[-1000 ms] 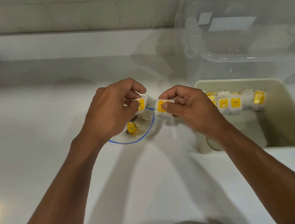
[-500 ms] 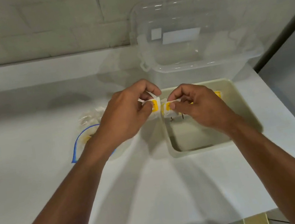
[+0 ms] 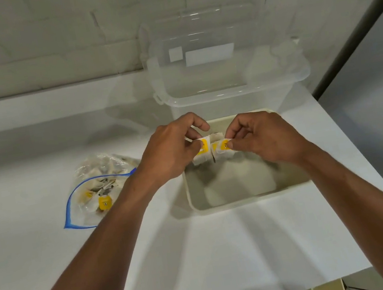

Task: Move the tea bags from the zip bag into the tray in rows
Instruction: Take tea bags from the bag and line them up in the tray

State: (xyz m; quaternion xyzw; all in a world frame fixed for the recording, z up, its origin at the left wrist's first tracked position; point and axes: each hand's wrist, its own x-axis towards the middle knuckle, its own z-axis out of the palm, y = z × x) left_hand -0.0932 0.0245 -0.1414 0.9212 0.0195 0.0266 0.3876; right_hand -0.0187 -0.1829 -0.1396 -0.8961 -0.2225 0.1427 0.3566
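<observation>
One broad white table (image 3: 50, 244) carries everything and runs back to a pale tiled wall (image 3: 41, 43). At the far right of the table stands a large clear plastic storage box (image 3: 227, 94), open at the top, with two white labels showing through its side.

Just in front of that box sits a beige rectangular plastic tray (image 3: 245, 200); whether the two touch cannot be told. To the left of the tray, apart from it, a clear zip bag with a blue seal strip (image 3: 87, 212) lies flat, its mouth gaping toward the person. Inside it lies a loose heap of white tea bags with yellow tags (image 3: 105, 202).

Both bare forearms reach in from below and meet over the far half of the tray. The left grip (image 3: 169, 153) is closed, thumb and curled fingers pinching the top of a white paper tea bag with a yellow tag (image 3: 200, 159), which hangs just below and to the right of the fingertips. The right grip (image 3: 260, 138) is closed in the same way on a second yellow-tagged tea bag (image 3: 225, 155), which hangs just left of its fingertips.

These two sachets sit side by side between the grips, edges touching or very nearly so, above the tray's far left part. A further pale sachet (image 3: 217, 136) shows behind them near the tray's far wall, too blurred to tell how it lies.
</observation>
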